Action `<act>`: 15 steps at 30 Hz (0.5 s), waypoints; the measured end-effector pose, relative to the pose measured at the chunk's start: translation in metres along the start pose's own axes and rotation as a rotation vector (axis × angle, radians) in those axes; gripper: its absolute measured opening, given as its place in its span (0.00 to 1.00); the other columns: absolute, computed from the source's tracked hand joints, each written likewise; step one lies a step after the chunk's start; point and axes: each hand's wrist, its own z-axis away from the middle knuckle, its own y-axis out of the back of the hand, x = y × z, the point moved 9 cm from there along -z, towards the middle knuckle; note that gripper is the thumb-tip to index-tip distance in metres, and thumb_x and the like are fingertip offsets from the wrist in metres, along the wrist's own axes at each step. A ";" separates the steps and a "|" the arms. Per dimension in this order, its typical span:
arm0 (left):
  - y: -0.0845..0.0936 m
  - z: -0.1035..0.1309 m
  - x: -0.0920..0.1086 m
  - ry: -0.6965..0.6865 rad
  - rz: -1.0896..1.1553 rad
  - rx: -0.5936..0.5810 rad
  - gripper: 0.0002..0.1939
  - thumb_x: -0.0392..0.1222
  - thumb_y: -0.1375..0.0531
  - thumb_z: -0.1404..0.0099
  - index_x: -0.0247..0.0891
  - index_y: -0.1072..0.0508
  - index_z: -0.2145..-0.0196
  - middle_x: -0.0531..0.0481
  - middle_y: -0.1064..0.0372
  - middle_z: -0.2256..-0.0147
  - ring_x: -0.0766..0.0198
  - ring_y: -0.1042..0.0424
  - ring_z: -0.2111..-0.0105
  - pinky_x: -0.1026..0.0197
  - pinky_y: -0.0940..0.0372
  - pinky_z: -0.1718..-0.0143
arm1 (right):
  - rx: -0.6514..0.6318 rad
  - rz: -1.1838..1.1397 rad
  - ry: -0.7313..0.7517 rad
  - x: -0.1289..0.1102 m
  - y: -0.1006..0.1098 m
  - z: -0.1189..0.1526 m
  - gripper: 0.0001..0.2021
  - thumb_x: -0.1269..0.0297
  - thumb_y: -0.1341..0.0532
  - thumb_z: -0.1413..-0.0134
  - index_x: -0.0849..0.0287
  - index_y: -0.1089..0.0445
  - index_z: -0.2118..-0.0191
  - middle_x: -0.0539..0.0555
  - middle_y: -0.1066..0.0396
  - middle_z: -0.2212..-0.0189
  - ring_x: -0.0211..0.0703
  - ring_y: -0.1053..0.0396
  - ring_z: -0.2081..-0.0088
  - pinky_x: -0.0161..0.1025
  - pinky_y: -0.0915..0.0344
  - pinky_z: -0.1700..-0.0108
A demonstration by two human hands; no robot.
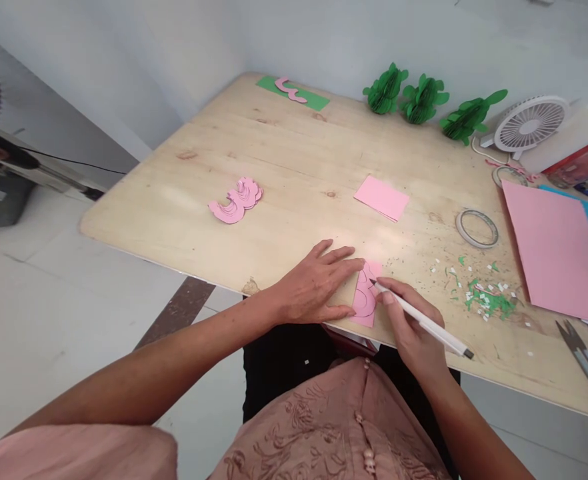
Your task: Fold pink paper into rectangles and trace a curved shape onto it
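A small pink paper piece [365, 308] lies at the table's near edge, with curved dark outlines drawn on it. My left hand [319, 283] rests flat with its fingers spread, thumb and index fingertip touching the paper's left side. In my right hand [417, 320] is a white pen [424, 321], its tip on or just over the paper near the drawn line. Farther off lies a pink paper rectangle [381, 198], apart from both hands. To the left sits a loose pile of scalloped pink cutouts [237, 202].
Green paper shapes [424, 99] stand along the wall beside a small white fan [531, 125]. On the right are a tape roll [477, 229], green and white scraps [491, 300], large pink sheets [564, 253] and scissors [587, 363]. A green strip [317, 101] lies at the back.
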 end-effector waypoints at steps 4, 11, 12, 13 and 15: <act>0.000 0.000 0.000 -0.004 0.011 0.004 0.34 0.52 0.42 0.38 0.34 0.47 0.40 0.40 0.40 0.41 0.50 0.50 0.37 0.43 0.62 0.36 | 0.009 -0.083 -0.111 0.010 -0.007 -0.012 0.08 0.62 0.43 0.43 0.57 0.31 0.60 0.52 0.24 0.69 0.43 0.26 0.67 0.38 0.31 0.65; 0.001 0.000 0.001 -0.010 0.011 0.010 0.34 0.52 0.43 0.38 0.34 0.47 0.40 0.40 0.41 0.40 0.50 0.51 0.36 0.44 0.62 0.36 | -0.006 -0.008 -0.098 0.014 -0.013 -0.019 0.07 0.62 0.43 0.44 0.56 0.30 0.62 0.52 0.24 0.70 0.43 0.26 0.67 0.39 0.32 0.64; 0.001 0.000 0.001 -0.011 0.013 0.013 0.34 0.52 0.43 0.38 0.34 0.47 0.40 0.40 0.41 0.40 0.50 0.51 0.36 0.44 0.62 0.36 | -0.010 0.003 -0.095 0.014 -0.013 -0.019 0.07 0.62 0.43 0.44 0.56 0.30 0.62 0.52 0.24 0.70 0.43 0.26 0.68 0.39 0.32 0.64; 0.001 0.000 0.001 -0.012 0.015 0.015 0.34 0.52 0.43 0.38 0.34 0.47 0.40 0.40 0.41 0.40 0.50 0.51 0.36 0.44 0.62 0.36 | -0.014 0.015 -0.093 0.014 -0.013 -0.019 0.07 0.61 0.43 0.44 0.56 0.30 0.62 0.52 0.24 0.70 0.43 0.26 0.68 0.39 0.32 0.64; 0.001 0.000 0.001 -0.011 0.019 0.014 0.34 0.52 0.43 0.38 0.35 0.47 0.40 0.40 0.41 0.41 0.50 0.51 0.36 0.43 0.61 0.36 | -0.015 0.043 -0.083 0.014 -0.013 -0.019 0.07 0.61 0.43 0.44 0.56 0.30 0.62 0.51 0.24 0.70 0.43 0.26 0.69 0.39 0.33 0.65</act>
